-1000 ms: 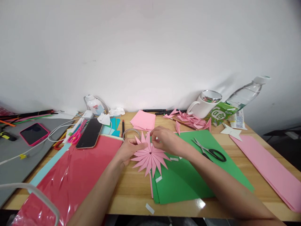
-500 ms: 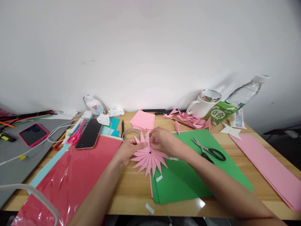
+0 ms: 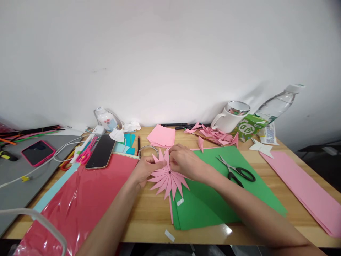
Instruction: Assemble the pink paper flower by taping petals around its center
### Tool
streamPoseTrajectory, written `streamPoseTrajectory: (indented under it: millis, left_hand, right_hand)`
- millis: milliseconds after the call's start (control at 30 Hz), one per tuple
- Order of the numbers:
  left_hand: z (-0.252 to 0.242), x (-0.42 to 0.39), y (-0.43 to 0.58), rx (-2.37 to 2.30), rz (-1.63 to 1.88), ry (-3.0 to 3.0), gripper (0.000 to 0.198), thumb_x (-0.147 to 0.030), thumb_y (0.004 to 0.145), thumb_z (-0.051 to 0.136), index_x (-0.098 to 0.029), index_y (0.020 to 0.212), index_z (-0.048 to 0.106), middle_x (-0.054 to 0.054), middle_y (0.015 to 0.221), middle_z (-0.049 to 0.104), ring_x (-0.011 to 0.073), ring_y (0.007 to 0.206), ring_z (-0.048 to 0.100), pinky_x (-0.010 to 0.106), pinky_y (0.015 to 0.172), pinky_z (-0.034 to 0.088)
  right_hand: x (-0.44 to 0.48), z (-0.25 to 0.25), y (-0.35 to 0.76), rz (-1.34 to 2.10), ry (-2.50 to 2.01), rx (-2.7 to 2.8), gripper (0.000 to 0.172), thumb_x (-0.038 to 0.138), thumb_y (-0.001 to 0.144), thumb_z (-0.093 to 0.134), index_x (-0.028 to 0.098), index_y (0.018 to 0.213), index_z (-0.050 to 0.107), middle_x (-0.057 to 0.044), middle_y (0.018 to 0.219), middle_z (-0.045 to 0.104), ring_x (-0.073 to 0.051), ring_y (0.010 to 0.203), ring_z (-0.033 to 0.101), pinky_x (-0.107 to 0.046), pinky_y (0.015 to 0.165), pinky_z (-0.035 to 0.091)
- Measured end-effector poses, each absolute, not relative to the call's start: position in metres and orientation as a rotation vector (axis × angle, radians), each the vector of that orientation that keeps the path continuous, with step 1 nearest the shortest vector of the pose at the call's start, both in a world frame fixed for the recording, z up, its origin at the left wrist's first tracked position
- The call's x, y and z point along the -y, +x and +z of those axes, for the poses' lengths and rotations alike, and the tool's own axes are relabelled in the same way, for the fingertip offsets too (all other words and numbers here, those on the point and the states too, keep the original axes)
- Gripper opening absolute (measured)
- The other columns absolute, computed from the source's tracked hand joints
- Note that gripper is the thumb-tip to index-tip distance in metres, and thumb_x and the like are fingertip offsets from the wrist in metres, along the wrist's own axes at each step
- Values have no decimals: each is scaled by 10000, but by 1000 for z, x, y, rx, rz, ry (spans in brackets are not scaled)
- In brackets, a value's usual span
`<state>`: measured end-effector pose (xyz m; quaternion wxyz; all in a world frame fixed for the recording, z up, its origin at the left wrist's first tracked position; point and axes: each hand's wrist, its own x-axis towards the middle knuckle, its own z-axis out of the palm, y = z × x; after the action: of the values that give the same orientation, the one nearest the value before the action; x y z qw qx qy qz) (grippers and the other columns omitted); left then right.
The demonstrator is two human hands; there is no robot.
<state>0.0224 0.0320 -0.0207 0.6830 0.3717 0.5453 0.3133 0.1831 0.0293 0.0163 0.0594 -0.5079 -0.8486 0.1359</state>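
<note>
Both hands are on a pink paper star [image 3: 168, 183] made of several folded pointed pieces joined round a small centre hole. My left hand [image 3: 146, 169] pinches its upper left side, thumb on top of the points. My right hand [image 3: 185, 161] is closed at the upper right points, its fingertips partly hidden behind the hand itself. Under the star's right side lie green paper sheets [image 3: 226, 199]. A roll of tape [image 3: 148, 152] rests just behind my left hand. Loose folded pink pieces [image 3: 215, 135] are heaped farther back on the right.
Black-handled scissors [image 3: 237, 172] lie on the green sheets. Along the wall stand a white mug [image 3: 230, 119], a green box [image 3: 249, 127] and a tilted water bottle [image 3: 278, 105]. A phone [image 3: 101, 152] rests on a red packet [image 3: 90, 195] at left. Pink strips [image 3: 303, 188] lie at right.
My right hand has shifted slightly down and left over the star's right side, covering more of its points. My left hand keeps its pinch in the same place.
</note>
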Motion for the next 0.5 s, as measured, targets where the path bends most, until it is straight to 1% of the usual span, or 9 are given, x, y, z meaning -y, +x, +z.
streamPoseTrajectory:
  millis: [100, 267, 367, 500]
  left_hand:
    - [-20, -32, 22, -1220, 705, 839, 339, -304, 404, 836, -113, 573, 611, 27, 536, 638, 145, 478, 581, 238, 450, 428]
    - [-19, -31, 22, -1223, 701, 851, 332, -328, 430, 827, -114, 543, 599, 16, 505, 618, 120, 439, 550, 214, 419, 387]
    - [-19, -31, 21, -1209, 688, 844, 325, -314, 430, 830, -105, 568, 622, 31, 534, 637, 124, 462, 560, 220, 441, 405]
    - [-19, -31, 21, -1202, 695, 833, 331, -314, 419, 834, -102, 567, 628, 33, 536, 641, 118, 459, 554, 220, 446, 408]
  right_hand:
    - [-29, 19, 184, 433, -1534, 2565, 145, 76, 740, 470, 119, 658, 582, -115, 852, 622, -195, 846, 528, -265, 720, 372]
    - [-32, 20, 191, 470, -1499, 2519, 133, 68, 738, 509, 126, 651, 591, -124, 916, 624, -203, 926, 533, -261, 776, 386]
    - [-36, 18, 196, 458, -1490, 2470, 125, 70, 734, 531, 132, 654, 604, -118, 903, 628, -207, 911, 542, -269, 771, 394]
    - [-37, 19, 201, 527, -1437, 2423, 92, 107, 733, 567, 148, 678, 628, -92, 848, 636, -197, 848, 555, -263, 725, 404]
